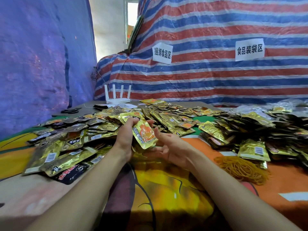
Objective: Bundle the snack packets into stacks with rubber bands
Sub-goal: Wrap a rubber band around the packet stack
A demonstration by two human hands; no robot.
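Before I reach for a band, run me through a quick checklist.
1. Packets gripped by left hand: ok.
2. Right hand free: ok, fingers relaxed, palm up beside the packets.
3. Bands in view: ok, a pile lies to the right.
4. Way to the bands: ok, only cloth lies between.
5. Packet count in the stack: cannot tell, only the front one shows well.
6. Edges squared: cannot tell.

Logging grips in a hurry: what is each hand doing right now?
Left hand: holding a gold snack packet.
Right hand: open, fingers relaxed beside the packet, gripping nothing.
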